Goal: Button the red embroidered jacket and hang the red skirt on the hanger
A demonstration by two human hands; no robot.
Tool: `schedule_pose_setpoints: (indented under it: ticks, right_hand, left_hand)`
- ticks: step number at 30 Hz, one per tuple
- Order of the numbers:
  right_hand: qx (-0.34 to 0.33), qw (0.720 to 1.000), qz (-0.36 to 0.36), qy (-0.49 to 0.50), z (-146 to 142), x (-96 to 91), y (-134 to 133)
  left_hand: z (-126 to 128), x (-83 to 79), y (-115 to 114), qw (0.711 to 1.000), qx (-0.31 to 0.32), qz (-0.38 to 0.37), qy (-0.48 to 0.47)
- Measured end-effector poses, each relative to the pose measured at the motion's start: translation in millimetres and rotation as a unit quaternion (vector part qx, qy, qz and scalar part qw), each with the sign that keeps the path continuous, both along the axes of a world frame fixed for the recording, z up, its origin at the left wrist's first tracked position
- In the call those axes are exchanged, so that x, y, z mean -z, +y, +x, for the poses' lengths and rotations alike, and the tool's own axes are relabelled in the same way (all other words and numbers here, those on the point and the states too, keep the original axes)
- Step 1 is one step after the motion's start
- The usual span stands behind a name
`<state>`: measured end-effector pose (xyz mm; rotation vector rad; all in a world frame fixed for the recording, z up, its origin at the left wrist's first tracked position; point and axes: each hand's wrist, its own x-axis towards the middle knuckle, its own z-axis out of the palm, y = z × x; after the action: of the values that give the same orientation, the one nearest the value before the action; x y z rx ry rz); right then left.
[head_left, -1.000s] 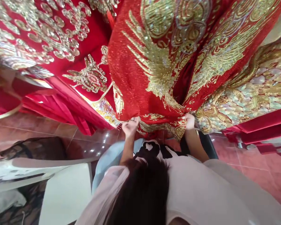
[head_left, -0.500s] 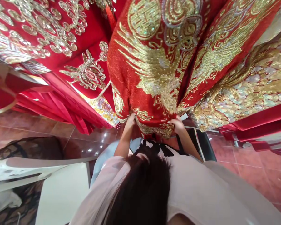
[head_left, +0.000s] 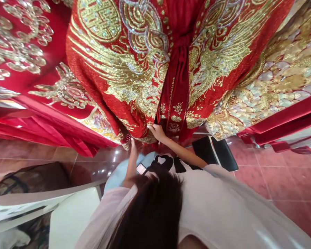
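Observation:
A red jacket (head_left: 134, 76) with dense gold and beaded embroidery hangs in front of me, its front edges parted. Between them shows a dark red inner garment (head_left: 175, 103) with a tied sash and small gold motifs. My right hand (head_left: 157, 132) pinches the lower corner of the jacket's left-hand front panel, near the opening. Farther left, my left hand (head_left: 133, 148) is at the same panel's hem with the thumb in sight; its other fingers are mostly hidden by the cloth.
Jewelled red clothing (head_left: 67, 90) hangs at left, and a gold-scaled garment (head_left: 272, 93) at right. A black seat (head_left: 215, 154) stands at lower right, a white chair (head_left: 75, 214) at lower left. A phone (head_left: 141, 168) lies on my lap. Below is red tiled floor (head_left: 280, 180).
My right hand has moved left from the hem's right side to the panel's front edge. My left hand has shifted left and slightly down. The jacket's front has spread, revealing the inner garment.

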<state>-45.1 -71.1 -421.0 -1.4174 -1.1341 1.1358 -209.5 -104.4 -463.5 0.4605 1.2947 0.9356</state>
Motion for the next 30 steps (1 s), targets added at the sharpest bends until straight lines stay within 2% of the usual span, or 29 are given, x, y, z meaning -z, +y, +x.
schedule_pose_setpoints:
  ticks: [4, 6, 8, 10, 13, 15, 17, 19, 21, 26, 30]
  right_hand:
    - [-0.040, 0.995, -0.021, 0.086, -10.7, 7.7, -5.4]
    - [-0.048, 0.988, -0.037, 0.143, 2.9, 15.4, -20.5]
    - [-0.035, 0.978, -0.056, 0.198, 30.5, 25.2, -42.3]
    - [0.015, 0.967, -0.070, 0.244, 67.1, 34.4, -65.9]
    - [0.141, 0.945, -0.060, 0.289, 121.3, 41.9, -91.8]
    - [0.209, 0.926, -0.047, 0.310, 146.0, 42.0, -98.9]
    - [0.251, 0.910, -0.039, 0.327, 157.6, 39.5, -99.5]
    - [0.275, 0.899, -0.037, 0.339, 157.4, 35.6, -97.3]
    - [0.281, 0.895, -0.043, 0.344, 149.6, 31.2, -95.6]
    - [0.255, 0.908, -0.063, 0.327, 121.8, 18.3, -101.7]
    - [0.237, 0.922, -0.069, 0.298, 103.7, 7.5, -108.8]
  left_hand:
    - [35.5, 5.1, -19.7, 0.995, -0.029, 0.042, -0.083]
    - [47.7, 5.7, -15.3, 0.991, -0.061, 0.064, -0.097]
    - [52.7, 6.3, -3.6, 0.987, -0.096, 0.079, -0.098]
    - [53.0, 7.5, 10.8, 0.983, -0.131, 0.090, -0.092]
    - [52.2, 9.1, 31.7, 0.975, -0.182, 0.100, -0.075]
    - [54.4, 8.9, 43.4, 0.971, -0.209, 0.098, -0.065]
    - [58.9, 7.2, 51.0, 0.970, -0.217, 0.091, -0.065]
    - [64.7, 5.0, 51.4, 0.974, -0.197, 0.082, -0.083]
    - [69.8, 3.3, 42.4, 0.979, -0.159, 0.067, -0.111]
    - [77.4, -2.3, -7.6, 0.985, -0.073, -0.008, -0.159]
    - [89.4, -17.3, -37.8, 0.977, 0.025, -0.075, -0.199]
